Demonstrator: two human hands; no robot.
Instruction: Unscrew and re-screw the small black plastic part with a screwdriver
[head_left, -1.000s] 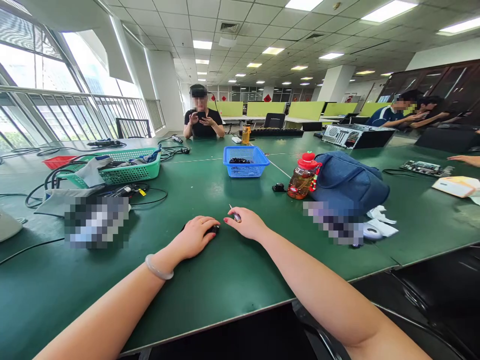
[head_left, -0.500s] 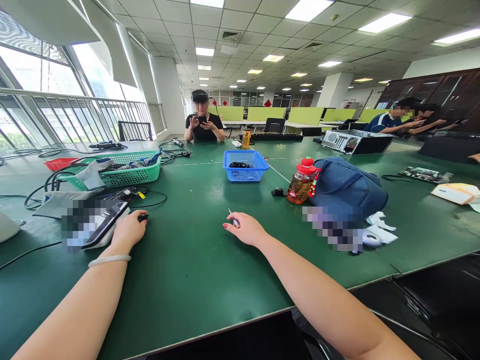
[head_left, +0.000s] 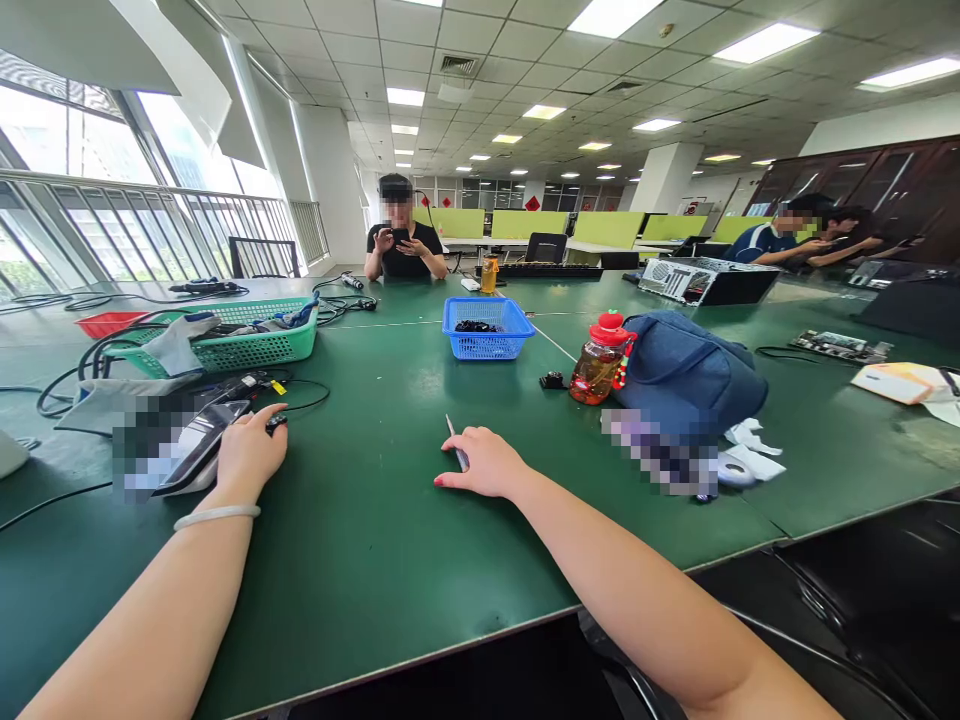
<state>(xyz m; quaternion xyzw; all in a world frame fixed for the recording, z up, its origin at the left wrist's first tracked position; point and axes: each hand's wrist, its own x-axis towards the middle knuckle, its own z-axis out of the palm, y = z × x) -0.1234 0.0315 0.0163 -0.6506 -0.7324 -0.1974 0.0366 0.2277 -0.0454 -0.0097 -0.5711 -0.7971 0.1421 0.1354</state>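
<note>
My left hand (head_left: 253, 450) is at the left, beside a payment-terminal-like device (head_left: 206, 440) that is partly blurred out. Its fingers close on a small black part (head_left: 277, 424), whose kind I cannot make out; the index finger reaches past it. In the middle of the green table (head_left: 360, 560), my right hand (head_left: 486, 462) rests low on the surface with thumb and fingers apart. Between them lies a thin silver pen-like tool (head_left: 462, 459), its pointed end away from me. The index finger crosses over the tool, and the curled fingertips are partly hidden.
Ahead stands a blue basket (head_left: 491, 347) with dark small parts. A green basket (head_left: 277, 347) with gloves and cables is left. On the right are a drink bottle (head_left: 592, 375), a blue bag (head_left: 694, 365) and a computer case (head_left: 709, 280). A person (head_left: 405, 245) sits opposite, holding a phone.
My right thumb has moved away from the fingers, and more of the silver tool shows between them. My left index finger has straightened forward above the black part. The view has shifted slightly.
</note>
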